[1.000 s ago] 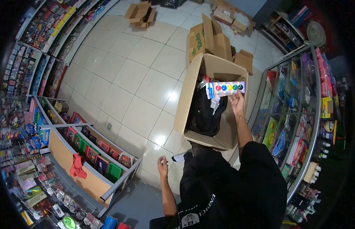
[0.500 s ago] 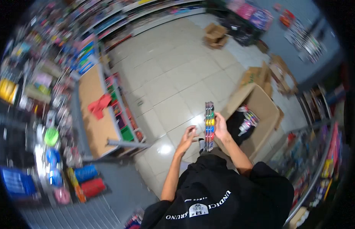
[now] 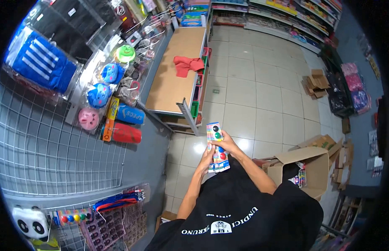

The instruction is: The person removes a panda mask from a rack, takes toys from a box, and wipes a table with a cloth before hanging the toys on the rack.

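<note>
The paint set [image 3: 215, 147], a long striped card with round colour pots, is held upright in front of the person's chest, above the tiled floor [image 3: 261, 92]. The left hand [image 3: 205, 159] grasps its lower left edge and the right hand [image 3: 226, 144] closes around its right side, with fingers near the green and blue pots. I judge that the step is to carry the pack toward the display on the left; it seems best to keep both hands on the edges, so the thin card does not bend and the pots are not pressed. No writing on the pack can be read. Below the hands, the black shirt [image 3: 228, 221] has white letters, seen upside down, like "UNDICI" and "BRUNO". To the right of the hands, an open box [image 3: 314, 167] stands on the floor with more coloured packs inside. To the left, the wire grid [image 3: 56, 159] carries hanging goods: a blue tube [image 3: 129, 115] with the word "SPECS", a red tube [image 3: 125, 134] just under it, and a similar paint set [image 3: 71, 217] lower down. Further ahead, a red cloth [image 3: 187, 65] lies on a wooden shelf top [image 3: 173, 79].
</note>
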### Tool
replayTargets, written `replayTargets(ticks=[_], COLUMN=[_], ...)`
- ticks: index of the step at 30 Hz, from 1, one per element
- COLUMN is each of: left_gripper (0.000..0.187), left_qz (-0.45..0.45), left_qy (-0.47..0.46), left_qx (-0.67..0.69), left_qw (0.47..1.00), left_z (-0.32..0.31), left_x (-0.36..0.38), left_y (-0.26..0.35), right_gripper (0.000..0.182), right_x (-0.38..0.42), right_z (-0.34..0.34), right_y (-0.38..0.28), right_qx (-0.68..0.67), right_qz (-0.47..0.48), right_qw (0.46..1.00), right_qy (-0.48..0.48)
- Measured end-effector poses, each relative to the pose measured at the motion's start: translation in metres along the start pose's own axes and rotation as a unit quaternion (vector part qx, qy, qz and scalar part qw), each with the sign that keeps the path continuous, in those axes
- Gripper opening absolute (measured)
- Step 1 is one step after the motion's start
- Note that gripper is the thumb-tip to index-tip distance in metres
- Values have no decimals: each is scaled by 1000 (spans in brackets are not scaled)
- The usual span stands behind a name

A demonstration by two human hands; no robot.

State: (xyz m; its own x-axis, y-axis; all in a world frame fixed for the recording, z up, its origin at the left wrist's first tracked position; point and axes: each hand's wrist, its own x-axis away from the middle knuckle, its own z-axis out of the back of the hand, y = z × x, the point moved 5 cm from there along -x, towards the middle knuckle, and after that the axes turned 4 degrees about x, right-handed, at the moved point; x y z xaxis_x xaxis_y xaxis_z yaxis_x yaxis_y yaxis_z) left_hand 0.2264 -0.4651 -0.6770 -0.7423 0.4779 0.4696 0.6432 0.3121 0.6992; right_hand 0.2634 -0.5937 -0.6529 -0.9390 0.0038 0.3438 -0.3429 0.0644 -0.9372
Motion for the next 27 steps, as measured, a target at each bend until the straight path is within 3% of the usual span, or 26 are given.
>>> replayTargets(ticks=[1,4,8,18,22,27], left_gripper=[47,44,40,40,49,54], left_qz=[-7,-35,-65,-145,-150,-129], left_qy=[26,32,51,148,172,239], left_qx=[4,22,59,115,149,99], left_qw=[1000,999,995,971,962,957], left_z=[4,13,15,20,20,30], left_x=[-1,-14,-36,-185,-229,-262], left_y=[4,21,52,124,153,181], right_gripper=[62,57,53,47,55,62], right_x=[-10,-34,-73,-247,-303,-368], right_z=[0,1,16,71,70,31], right_y=[0,-11,-20,-58,-100,-110], right_qx=[15,67,-26,-22,-21,46], right_qz=[5,20,-10,-76,-94,-82], right_qw=[1000,997,999,997,994,981], right_qy=[-2,35,38,10,-50,-167])
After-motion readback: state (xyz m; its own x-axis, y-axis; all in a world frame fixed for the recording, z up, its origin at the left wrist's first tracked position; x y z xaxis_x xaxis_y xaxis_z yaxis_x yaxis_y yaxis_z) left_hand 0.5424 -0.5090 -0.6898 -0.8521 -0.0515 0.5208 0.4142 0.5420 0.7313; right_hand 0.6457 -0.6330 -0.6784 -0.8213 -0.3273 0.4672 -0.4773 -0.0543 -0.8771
